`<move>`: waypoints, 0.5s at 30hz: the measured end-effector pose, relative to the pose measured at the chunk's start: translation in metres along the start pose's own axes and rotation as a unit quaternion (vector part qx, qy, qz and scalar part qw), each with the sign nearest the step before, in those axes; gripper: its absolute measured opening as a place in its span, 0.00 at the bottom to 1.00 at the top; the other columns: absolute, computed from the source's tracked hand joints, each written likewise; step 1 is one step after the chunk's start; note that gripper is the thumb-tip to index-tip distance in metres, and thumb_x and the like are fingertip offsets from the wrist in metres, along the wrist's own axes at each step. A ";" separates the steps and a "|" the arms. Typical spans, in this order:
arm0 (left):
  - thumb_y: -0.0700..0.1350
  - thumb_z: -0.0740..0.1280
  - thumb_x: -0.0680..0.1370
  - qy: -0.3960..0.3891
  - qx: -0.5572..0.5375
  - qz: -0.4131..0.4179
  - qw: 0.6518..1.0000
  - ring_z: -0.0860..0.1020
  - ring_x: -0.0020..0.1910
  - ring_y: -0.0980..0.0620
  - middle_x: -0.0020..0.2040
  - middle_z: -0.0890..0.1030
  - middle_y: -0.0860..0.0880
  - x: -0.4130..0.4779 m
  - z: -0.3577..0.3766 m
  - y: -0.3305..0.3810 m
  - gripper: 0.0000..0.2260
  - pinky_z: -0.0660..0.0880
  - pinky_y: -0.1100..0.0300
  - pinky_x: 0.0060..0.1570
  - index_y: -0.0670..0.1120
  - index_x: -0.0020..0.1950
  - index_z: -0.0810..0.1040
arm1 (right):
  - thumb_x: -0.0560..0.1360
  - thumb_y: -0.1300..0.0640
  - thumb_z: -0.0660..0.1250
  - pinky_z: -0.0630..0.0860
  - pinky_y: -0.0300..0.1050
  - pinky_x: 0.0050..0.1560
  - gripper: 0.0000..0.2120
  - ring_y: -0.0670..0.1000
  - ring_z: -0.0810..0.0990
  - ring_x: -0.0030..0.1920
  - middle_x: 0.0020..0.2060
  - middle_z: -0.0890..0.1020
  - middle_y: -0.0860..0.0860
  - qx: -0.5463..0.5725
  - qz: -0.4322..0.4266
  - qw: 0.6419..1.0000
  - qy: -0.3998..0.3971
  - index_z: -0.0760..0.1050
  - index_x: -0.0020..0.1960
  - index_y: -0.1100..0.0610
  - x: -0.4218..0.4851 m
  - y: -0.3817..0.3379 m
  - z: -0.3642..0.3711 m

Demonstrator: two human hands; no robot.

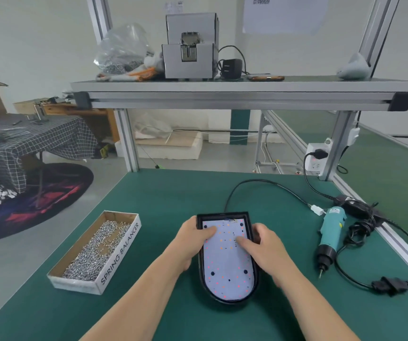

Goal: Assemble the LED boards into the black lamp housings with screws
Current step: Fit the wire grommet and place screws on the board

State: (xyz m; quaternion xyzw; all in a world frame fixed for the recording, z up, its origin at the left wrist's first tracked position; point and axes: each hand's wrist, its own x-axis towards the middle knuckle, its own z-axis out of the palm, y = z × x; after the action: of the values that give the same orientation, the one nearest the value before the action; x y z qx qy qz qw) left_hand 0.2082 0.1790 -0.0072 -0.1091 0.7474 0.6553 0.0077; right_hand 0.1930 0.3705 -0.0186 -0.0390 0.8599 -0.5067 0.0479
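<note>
Head: housing (230, 301), LED board (227, 264) inside, gripped between left fingers (207, 232) and right fingers (244, 243).

- I count one black lamp housing (201, 269) on the bench.
- One LED board (225, 264) sits in it; I make out four larger dark holes on its face.
- Two hands in view: one left hand (193, 236), one right hand (264, 244).
- One cardboard box (119, 254), with more screws (94, 252) in it than I can count from here.
- One electric screwdriver (330, 230).
- One wall socket (317, 159), with one plug in it.
- On the shelf: one screw feeder (189, 49), one plastic bag (121, 48), one power adapter (230, 68), one phone (266, 78).
</note>
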 end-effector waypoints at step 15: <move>0.39 0.68 0.77 0.217 0.544 -0.079 0.807 0.83 0.46 0.44 0.49 0.86 0.46 0.002 -0.197 0.008 0.07 0.80 0.51 0.52 0.47 0.49 0.86 | 0.73 0.54 0.75 0.74 0.49 0.42 0.15 0.55 0.77 0.40 0.43 0.83 0.58 0.001 0.051 0.998 0.032 0.75 0.46 0.65 0.005 0.016 0.012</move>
State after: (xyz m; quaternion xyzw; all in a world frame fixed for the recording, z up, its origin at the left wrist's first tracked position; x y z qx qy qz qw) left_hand 0.2310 -0.0136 0.0278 -0.2853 0.9524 0.0977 -0.0449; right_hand 0.1893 0.3672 -0.0382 0.0210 0.8614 -0.5054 0.0463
